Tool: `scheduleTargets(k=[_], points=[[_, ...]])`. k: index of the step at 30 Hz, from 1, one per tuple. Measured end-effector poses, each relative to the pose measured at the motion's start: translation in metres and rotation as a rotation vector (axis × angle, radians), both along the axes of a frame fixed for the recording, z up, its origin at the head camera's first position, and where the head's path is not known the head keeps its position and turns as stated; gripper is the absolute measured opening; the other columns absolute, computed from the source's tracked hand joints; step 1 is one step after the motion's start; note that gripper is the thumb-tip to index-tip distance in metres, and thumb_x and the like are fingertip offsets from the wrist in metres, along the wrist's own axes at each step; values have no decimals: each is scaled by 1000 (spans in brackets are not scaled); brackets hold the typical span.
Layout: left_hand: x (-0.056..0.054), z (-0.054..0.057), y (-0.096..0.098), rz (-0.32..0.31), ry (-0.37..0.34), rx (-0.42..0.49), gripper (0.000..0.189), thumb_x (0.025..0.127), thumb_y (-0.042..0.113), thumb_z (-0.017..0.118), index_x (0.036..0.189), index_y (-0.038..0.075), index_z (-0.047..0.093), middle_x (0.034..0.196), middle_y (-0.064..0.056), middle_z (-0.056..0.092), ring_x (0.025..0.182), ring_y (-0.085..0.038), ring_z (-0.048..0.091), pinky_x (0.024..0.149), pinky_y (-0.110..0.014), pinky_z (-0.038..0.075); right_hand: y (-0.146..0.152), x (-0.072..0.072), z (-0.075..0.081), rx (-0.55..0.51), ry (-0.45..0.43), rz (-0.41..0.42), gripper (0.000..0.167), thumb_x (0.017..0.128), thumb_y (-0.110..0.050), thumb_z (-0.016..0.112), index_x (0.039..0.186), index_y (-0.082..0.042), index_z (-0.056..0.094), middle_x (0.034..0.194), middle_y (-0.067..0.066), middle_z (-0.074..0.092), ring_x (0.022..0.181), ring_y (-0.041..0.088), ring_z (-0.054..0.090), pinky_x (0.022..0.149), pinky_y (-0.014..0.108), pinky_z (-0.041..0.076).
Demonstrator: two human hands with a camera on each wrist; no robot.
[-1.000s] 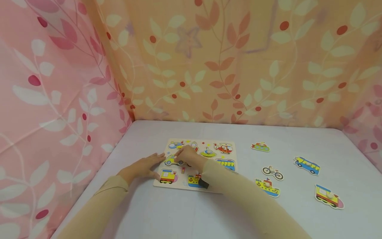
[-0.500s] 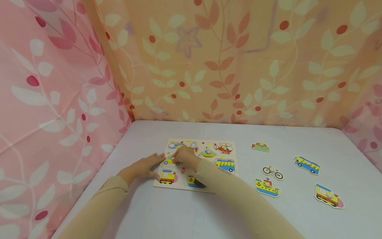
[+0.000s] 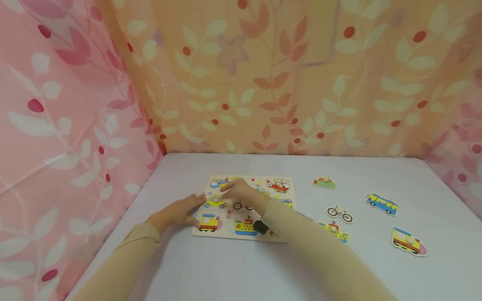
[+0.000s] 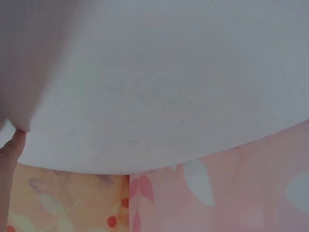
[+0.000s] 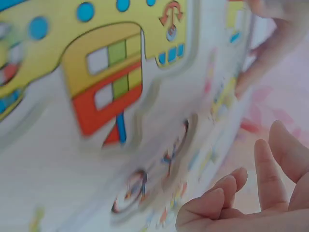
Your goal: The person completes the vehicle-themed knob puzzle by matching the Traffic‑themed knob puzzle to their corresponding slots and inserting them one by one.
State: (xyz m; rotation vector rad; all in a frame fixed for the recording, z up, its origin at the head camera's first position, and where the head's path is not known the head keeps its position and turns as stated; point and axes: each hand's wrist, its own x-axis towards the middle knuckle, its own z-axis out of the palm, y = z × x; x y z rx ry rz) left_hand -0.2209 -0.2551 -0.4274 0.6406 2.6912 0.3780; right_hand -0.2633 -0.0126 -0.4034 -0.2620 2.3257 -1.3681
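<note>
Five pieces – sub [image 3: 325,182], bike [image 3: 339,214], bus [image 3: 381,204], boat [image 3: 340,235] and train [image 3: 409,241] – lie loose on the table [image 3: 233,267], right of my board [image 3: 228,228]. The car [image 3: 215,202] sits on the board, near my left hand [image 3: 175,213], whose outstretched fingers rest at its left edge. My right hand [image 3: 248,195] hangs above the board, just right of the car, fingers parted and holding nothing, the bike hollow [image 5: 149,169] near it

The left sleeve [image 3: 116,263] and right sleeve [image 3: 320,251] are long and beige; a small black piece [image 3: 260,227] shows beside the right cuff [image 3: 272,210].
</note>
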Motion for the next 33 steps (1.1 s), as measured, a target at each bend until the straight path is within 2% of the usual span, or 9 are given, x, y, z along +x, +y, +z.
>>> scheduleTargets(k=[3, 5, 10, 16, 21, 26, 33], points=[[1, -1, -2, 11, -6, -3, 91, 78, 46, 76, 150, 8, 36, 158, -11, 27, 144, -41, 16, 110, -63, 20, 12, 2, 5, -64, -6, 6, 30, 86, -9, 73, 116, -5, 71, 140, 15, 51, 131, 34, 44, 105, 45, 39], [2, -2, -3, 19, -11, -4, 92, 78, 47, 76, 151, 9, 35, 158, -10, 26, 145, -41, 15, 110, -64, 20, 21, 4, 8, -67, -4, 9, 31, 87, -9, 73, 117, -4, 70, 140, 15, 51, 130, 35, 45, 104, 45, 40], [2, -3, -4, 30, -12, 0, 93, 77, 47, 77, 151, 10, 35, 159, -10, 26, 145, -40, 15, 110, -64, 19, 44, 8, 15, -26, 45, -8, 29, 85, -7, 75, 113, -3, 71, 138, 13, 53, 127, 34, 47, 101, 43, 43], [1, -4, -2, 22, -8, -2, 92, 77, 45, 77, 151, 9, 35, 158, -10, 26, 145, -40, 16, 110, -63, 19, 73, 15, 27, 7, 78, -5, 30, 85, -6, 74, 114, -1, 70, 130, 16, 58, 114, 33, 56, 92, 43, 50], [2, -1, 0, 35, -18, -6, 92, 77, 46, 77, 151, 11, 35, 158, -11, 27, 145, -41, 15, 109, -65, 20, 95, 20, 36, 29, 96, -2, 32, 86, -10, 74, 116, -1, 69, 123, 17, 59, 111, 32, 54, 94, 45, 46], [3, 1, 2, 53, -25, -6, 93, 77, 48, 77, 152, 13, 34, 158, -11, 26, 145, -40, 14, 109, -65, 19, 118, 23, 42, 51, 82, 17, 31, 89, -14, 71, 118, -4, 69, 121, 14, 59, 109, 30, 51, 95, 48, 43], [3, 3, 2, 6, -10, 10, 92, 77, 44, 78, 150, 7, 36, 157, -13, 27, 144, -43, 17, 109, -65, 20, 150, 24, 41, 41, 25, 5, 34, 91, -17, 69, 123, -7, 67, 126, 12, 58, 112, 30, 53, 98, 60, 41]])
